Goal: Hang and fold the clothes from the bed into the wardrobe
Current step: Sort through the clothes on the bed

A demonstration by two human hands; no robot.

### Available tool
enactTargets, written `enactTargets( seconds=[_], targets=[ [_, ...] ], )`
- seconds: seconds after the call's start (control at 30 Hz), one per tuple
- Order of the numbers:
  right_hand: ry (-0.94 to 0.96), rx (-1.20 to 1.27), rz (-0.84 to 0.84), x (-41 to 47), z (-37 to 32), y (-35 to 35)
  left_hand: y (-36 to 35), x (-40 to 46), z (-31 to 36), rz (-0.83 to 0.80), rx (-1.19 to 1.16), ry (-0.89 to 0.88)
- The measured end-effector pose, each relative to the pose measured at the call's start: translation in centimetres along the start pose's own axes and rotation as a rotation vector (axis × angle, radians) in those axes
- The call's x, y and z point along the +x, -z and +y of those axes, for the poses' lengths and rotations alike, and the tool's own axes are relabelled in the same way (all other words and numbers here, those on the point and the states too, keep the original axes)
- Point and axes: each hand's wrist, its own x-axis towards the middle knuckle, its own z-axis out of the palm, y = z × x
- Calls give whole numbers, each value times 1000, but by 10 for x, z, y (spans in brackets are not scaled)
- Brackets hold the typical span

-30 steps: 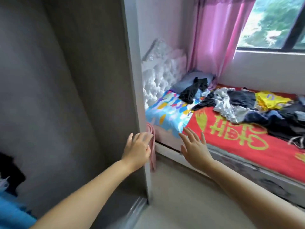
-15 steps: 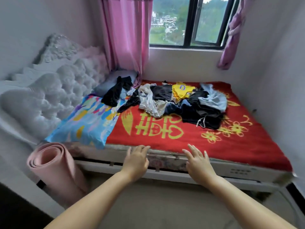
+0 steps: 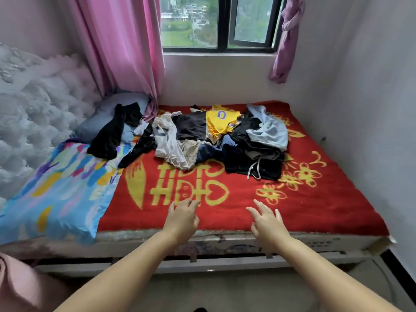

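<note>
– Head view first. Where on the task?
– At the fetching step, by the look of it. Nothing picked up yet. Clothes pile point(image 3: 225, 140) heaped on the bed point(image 3: 315, 199) at 12 o'clock, well apart from both grips. Wardrobe nowhere in view.
– And the grips?
– Left grip point(image 3: 181, 218) stretched over the near edge of the bed at about 6 o'clock of the pile, fingers loosely spread and a little curved, holding nothing. Right grip point(image 3: 266, 221) just beside it toward 5 o'clock, fingers straight and fanned, also holding nothing. Cannot tell whether either hovers over or brushes the red blanket.
– Nearest pieces?
– White garment point(image 3: 167, 140) trailing toward 11 o'clock of the left grip; black drawstring piece point(image 3: 254, 165) at 12 o'clock of the right grip. Behind them, yellow jersey point(image 3: 219, 121) and light-blue garment point(image 3: 270, 129) on top of the heap. Off at 10 o'clock, one black garment point(image 3: 112, 134) draped over the pillows, apart from the rest.
– Next move, then?
– Probably a long reach or lean across the bed, then a pinch on one piece only. Tangled heap, so likely to drag neighbours along; better to lift from the top or a loose edge, shake free, then carry off for hanging or folding.
</note>
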Motion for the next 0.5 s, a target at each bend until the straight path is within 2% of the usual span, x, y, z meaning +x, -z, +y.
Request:
enactTargets(
  seconds=[0.2,0.3,0.5],
  targets=[
    [-166,116,-71,80,49,19,0,127,-1,-79,71,-83],
    [-220,195,-78,107,79,20,-12,174,12,-114,32,-126],
    [-248,227,-91,174,141,12,-49,255,42,-215,29,-174]
  ],
)
